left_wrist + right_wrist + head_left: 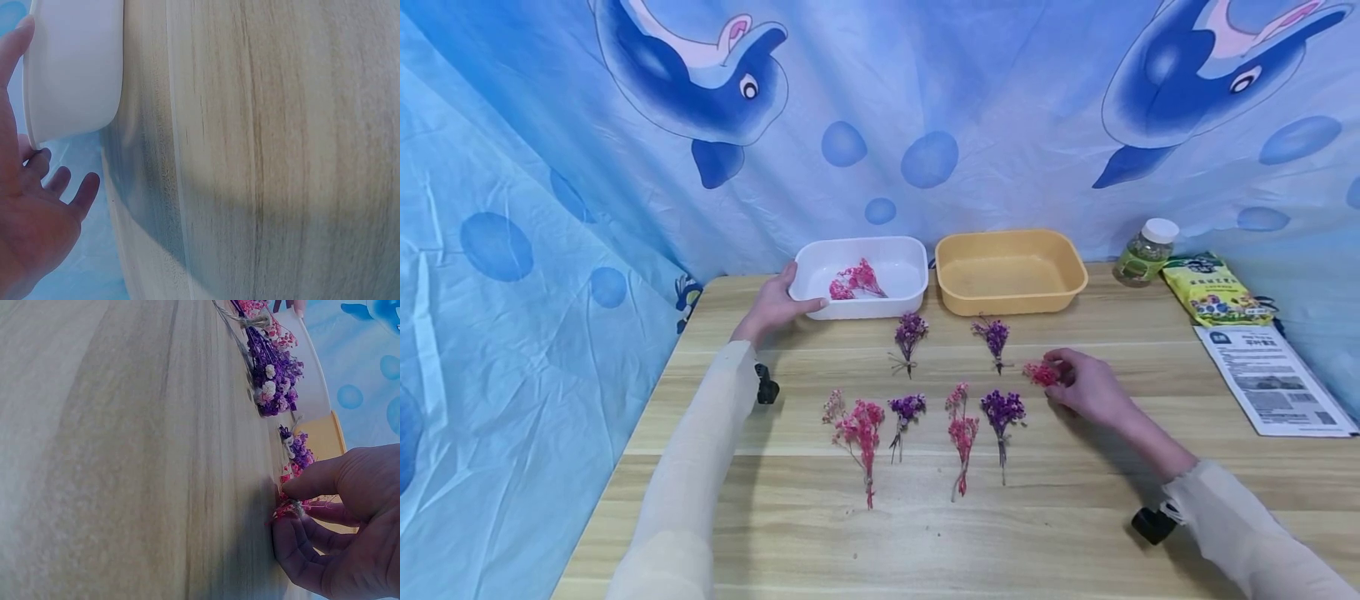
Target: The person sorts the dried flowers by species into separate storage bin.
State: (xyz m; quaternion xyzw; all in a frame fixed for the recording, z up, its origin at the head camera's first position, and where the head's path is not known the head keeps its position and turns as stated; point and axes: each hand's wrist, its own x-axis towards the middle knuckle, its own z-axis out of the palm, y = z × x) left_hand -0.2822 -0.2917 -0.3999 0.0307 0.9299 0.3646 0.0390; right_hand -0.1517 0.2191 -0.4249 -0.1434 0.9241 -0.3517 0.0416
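My left hand grips the left end of a white plastic basin, its thumb along the near wall. Inside the basin lies a pink dried flower bunch. At the right, my right hand pinches a small pink dried flower bunch by its tied stems, low over the tabletop. Fingers and thumb meet around the stem tie in the right wrist view. Between the hands lie purple bunches in several spots, and two pink ones, a larger bunch and a narrower bunch.
A yellow plastic basin stands right of the white one. Farther right are a white-lidded jar, a yellow packet and a white printed packet. A blue dolphin-print curtain hangs behind the wooden table.
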